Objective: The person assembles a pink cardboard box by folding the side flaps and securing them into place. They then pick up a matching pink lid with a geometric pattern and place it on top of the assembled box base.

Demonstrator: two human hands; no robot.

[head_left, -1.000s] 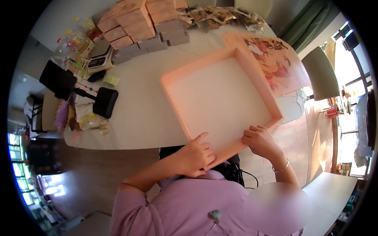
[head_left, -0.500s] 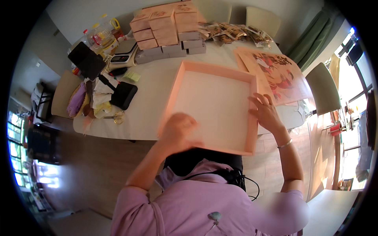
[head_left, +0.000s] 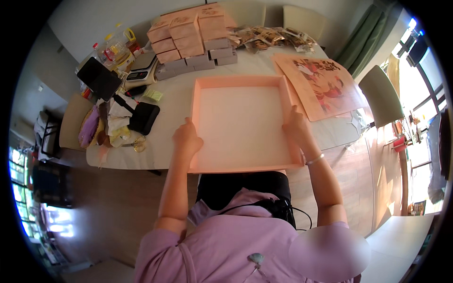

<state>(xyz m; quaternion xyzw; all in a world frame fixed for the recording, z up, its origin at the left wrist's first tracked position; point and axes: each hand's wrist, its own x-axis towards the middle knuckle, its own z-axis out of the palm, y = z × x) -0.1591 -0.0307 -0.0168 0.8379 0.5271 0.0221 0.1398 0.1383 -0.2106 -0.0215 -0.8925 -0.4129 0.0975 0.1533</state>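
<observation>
The bench [head_left: 174, 101] carries a shallow pink box tray [head_left: 240, 122], its near edge overhanging at 6 o'clock. Left hand [head_left: 186, 139] grips the 9 o'clock wall, right hand [head_left: 296, 127] the 3 o'clock wall; both grips closed, fingertips hidden.

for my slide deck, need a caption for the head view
Left hand and right hand grip opposite walls of a shallow square pink cardboard box tray on a white table.

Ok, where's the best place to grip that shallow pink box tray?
Probably by the two side walls of the pink box tray, from left and right at once, as the left hand and right hand do now. It is wide, flat and shallow, so opposite grips keep it level.
</observation>
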